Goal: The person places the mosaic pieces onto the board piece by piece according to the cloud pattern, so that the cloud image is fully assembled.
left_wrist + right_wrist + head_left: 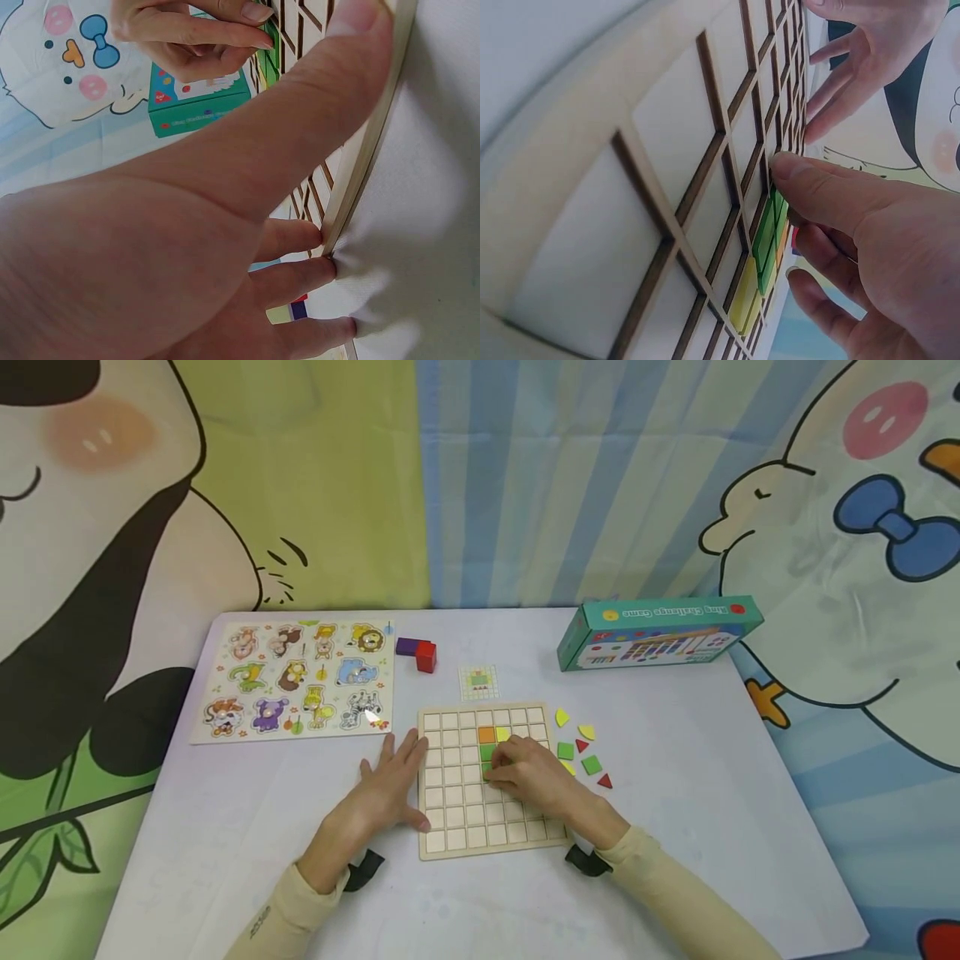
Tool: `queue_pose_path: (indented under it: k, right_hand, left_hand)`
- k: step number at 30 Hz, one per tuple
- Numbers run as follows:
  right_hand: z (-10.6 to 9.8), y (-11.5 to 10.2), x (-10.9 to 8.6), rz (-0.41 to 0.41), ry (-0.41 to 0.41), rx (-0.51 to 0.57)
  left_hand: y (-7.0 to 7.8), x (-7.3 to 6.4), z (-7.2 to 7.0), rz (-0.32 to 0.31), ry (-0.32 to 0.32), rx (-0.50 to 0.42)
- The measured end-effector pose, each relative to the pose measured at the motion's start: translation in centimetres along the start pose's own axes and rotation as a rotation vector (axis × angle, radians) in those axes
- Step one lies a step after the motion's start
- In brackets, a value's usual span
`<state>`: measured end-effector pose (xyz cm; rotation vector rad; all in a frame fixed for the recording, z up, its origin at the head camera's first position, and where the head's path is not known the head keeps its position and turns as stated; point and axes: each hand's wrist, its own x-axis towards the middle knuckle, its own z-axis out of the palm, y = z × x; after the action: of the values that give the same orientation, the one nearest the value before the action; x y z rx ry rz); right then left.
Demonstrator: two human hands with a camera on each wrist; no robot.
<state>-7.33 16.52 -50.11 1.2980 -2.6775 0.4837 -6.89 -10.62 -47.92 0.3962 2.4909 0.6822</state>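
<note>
A pale wooden grid board (454, 817) lies on the table with an orange tile (487, 735), a yellow tile (503, 734) and green tiles (487, 752) in its cells. My left hand (384, 789) rests along its left edge, fingers spread and thumb on the frame (352, 187). Over the middle of the grid, my right hand (534, 774) has curled fingers and pinches a green square tile (487, 771) at a cell. In the right wrist view, the thumb touches the upper end of the green tiles (767, 232); the other fingertips are partly hidden.
Loose green squares (592, 765), yellow pieces (587, 732) and red triangles (605, 782) lie right of the board. Behind it are a pattern card (478, 682), a red block (426, 657) and a purple block (407, 647). An animal puzzle (303, 681) lies left, a green box (660, 633) back right.
</note>
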Motion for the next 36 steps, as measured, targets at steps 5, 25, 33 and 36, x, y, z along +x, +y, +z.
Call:
queue_pose_path:
  k: [5,25,33,36]
  right_hand:
    - [-0.1,-0.1,-0.3,-0.003,0.026,0.013]
    - [-5.0,5.6,-6.8,0.339,0.143,-0.075]
    - [-5.1,8.2,-9.4,0.543,0.138,-0.081]
    - [-4.9,8.6,-9.8,0.593,0.107,-0.069]
  left_hand:
    - [0.0,0.0,0.0,0.000,-0.002,0.008]
    - [0.0,0.0,-0.2,-0.006,-0.009,0.018]
    - [0.0,-0.1,-0.2,-0.008,-0.011,0.015]
    - [0.0,-0.1,-0.1,-0.007,-0.012,0.009]
